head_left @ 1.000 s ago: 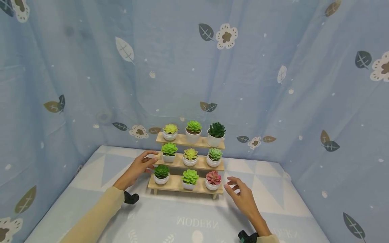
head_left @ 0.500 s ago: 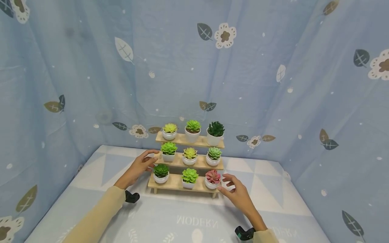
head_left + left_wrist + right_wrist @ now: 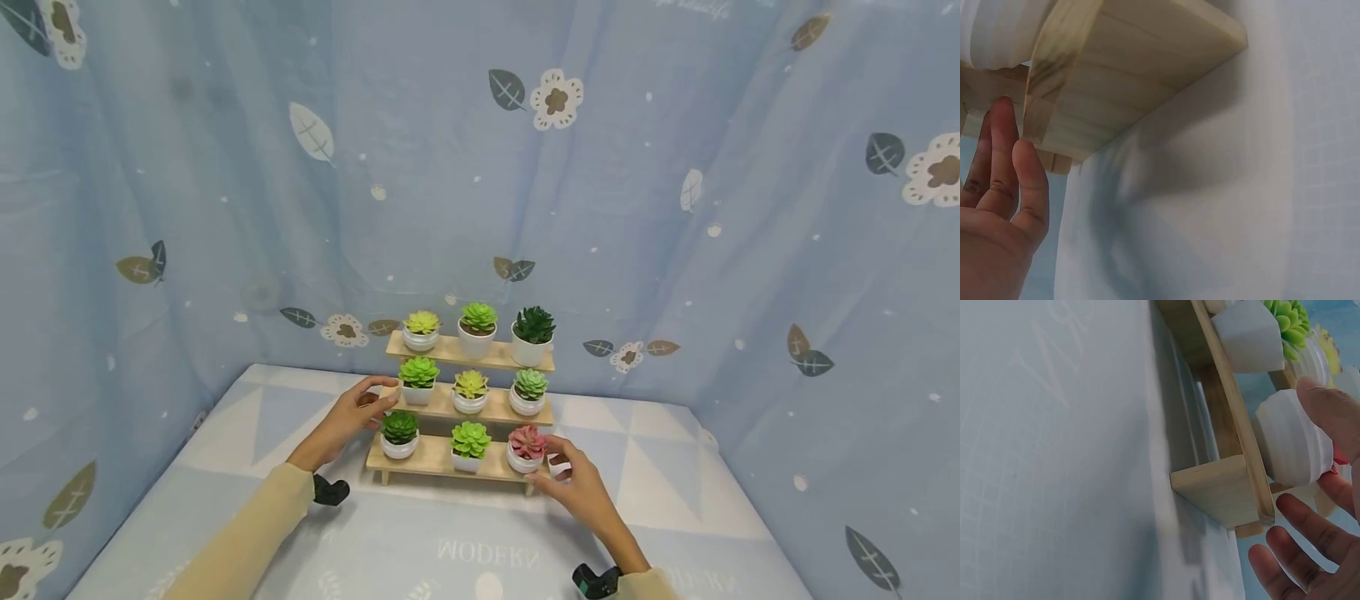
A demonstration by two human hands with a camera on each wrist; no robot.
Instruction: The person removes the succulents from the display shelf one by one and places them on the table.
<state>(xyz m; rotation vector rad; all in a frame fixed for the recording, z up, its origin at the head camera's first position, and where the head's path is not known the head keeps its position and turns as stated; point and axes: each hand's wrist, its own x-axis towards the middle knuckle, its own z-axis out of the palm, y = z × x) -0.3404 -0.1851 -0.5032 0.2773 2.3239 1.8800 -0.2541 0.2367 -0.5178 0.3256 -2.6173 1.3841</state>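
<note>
A pink succulent in a white pot stands at the right end of the lowest shelf of a three-tier wooden plant stand. My right hand has its thumb and index finger around this pot, its other fingers spread, as the right wrist view shows. At the stand's left side, my left hand reaches with extended fingers to the end of the middle shelf, beside a bright green succulent. The left wrist view puts its fingers close to the wooden shelf; whether they touch it I cannot tell.
Other potted succulents fill the three tiers, among them a dark green one front left and a tall one top right. The stand rests on a patterned tablecloth, with a blue curtain behind.
My right hand has moved left, from beside the stand to the pot with the pink succulent. My left hand stays nearly in place at the stand's left side.
</note>
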